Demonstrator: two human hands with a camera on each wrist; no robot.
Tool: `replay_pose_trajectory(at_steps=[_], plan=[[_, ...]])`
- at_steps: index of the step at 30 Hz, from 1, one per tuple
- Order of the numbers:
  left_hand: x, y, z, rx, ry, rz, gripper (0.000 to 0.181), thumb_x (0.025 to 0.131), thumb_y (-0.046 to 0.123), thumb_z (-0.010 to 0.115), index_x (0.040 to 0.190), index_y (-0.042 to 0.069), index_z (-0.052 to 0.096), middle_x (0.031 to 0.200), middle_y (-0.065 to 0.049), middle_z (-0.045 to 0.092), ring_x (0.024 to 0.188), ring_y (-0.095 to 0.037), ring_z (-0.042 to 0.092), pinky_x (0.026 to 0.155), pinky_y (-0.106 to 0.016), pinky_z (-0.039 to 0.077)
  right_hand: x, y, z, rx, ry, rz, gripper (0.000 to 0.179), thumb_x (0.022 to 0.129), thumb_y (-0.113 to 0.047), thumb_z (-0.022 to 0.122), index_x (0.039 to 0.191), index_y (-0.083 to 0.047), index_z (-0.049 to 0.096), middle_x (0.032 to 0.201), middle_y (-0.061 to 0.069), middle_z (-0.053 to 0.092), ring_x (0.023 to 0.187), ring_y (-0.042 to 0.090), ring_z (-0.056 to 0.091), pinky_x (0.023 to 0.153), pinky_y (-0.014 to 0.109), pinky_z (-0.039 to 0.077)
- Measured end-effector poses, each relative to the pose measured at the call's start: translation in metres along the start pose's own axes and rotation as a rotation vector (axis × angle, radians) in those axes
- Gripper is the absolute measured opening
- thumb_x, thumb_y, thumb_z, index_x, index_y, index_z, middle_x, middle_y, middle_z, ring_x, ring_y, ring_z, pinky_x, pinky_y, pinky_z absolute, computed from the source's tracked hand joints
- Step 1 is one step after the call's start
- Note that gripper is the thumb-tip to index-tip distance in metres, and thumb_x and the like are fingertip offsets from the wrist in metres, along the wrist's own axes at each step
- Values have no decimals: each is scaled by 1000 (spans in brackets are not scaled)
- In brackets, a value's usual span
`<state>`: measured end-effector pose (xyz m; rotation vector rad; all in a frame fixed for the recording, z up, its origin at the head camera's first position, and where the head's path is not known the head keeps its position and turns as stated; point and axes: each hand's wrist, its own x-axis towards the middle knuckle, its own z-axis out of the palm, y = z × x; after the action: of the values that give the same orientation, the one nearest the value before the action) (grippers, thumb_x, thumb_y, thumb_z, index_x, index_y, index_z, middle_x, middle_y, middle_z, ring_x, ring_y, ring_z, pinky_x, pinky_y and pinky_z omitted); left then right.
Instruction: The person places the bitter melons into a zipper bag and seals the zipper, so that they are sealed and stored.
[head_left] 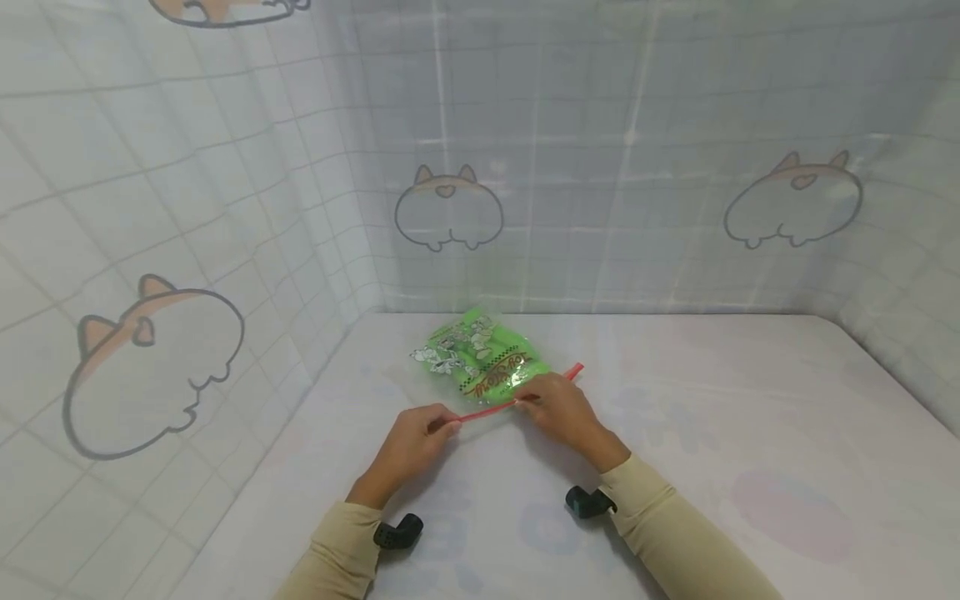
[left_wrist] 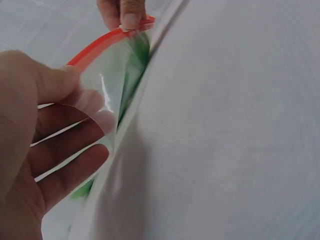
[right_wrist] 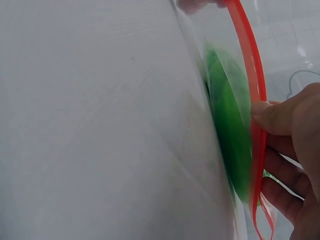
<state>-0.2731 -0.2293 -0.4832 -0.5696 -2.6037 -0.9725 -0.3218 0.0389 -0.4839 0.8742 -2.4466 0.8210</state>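
A clear zip bag [head_left: 480,358] with a red zip strip [right_wrist: 252,65] along its near edge lies on the white table. Inside it is a green printed packet [head_left: 491,354] with cartoon figures and lettering. My left hand [head_left: 420,437] pinches the bag's left corner between thumb and fingers. Farther right, my right hand [head_left: 558,408] pinches the strip, thumb on the near side. Past that hand the strip's right end sticks out, and in the right wrist view its lower end looks parted into two bands.
The white table [head_left: 712,417] has faint printed shapes. Pale gridded curtains with cartoon dogs, such as the back curtain [head_left: 585,167], enclose it at the back and both sides. A dark wrist camera [head_left: 399,532] sits on each sleeve.
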Motion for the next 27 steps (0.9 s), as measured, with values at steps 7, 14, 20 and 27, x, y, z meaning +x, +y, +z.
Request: replay_pose_trajectory(at_steps=[7, 14, 20, 27], plan=[[-1, 0, 6, 36, 37, 77, 14, 90, 14, 75, 104, 14, 78, 95, 6, 73, 86, -9, 67, 76, -31, 56, 2, -1, 3, 32, -15, 39, 10, 86, -15, 80, 96, -15, 80, 89, -7, 72, 87, 12, 63, 79, 35, 51], [-1, 0, 7, 16, 84, 104, 10, 88, 13, 77, 98, 14, 79, 89, 10, 73, 81, -5, 65, 72, -29, 54, 1, -2, 3, 6, 0, 13, 13, 84, -15, 82, 97, -15, 81, 89, -7, 73, 87, 15, 63, 78, 36, 52], [-1, 0, 6, 7, 78, 115, 7, 89, 13, 76, 94, 16, 79, 85, 11, 73, 76, -4, 63, 69, -28, 53, -3, 2, 2, -34, 5, 28, 14, 83, -17, 83, 97, -18, 81, 93, -6, 73, 91, 15, 65, 78, 37, 53], [0, 1, 1, 31, 87, 137, 8, 88, 10, 77, 92, 16, 79, 84, 10, 72, 75, -4, 63, 68, -28, 53, -4, 6, -1, -33, 11, 50, 15, 83, -16, 82, 98, -19, 81, 95, -5, 74, 93, 18, 65, 80, 39, 53]])
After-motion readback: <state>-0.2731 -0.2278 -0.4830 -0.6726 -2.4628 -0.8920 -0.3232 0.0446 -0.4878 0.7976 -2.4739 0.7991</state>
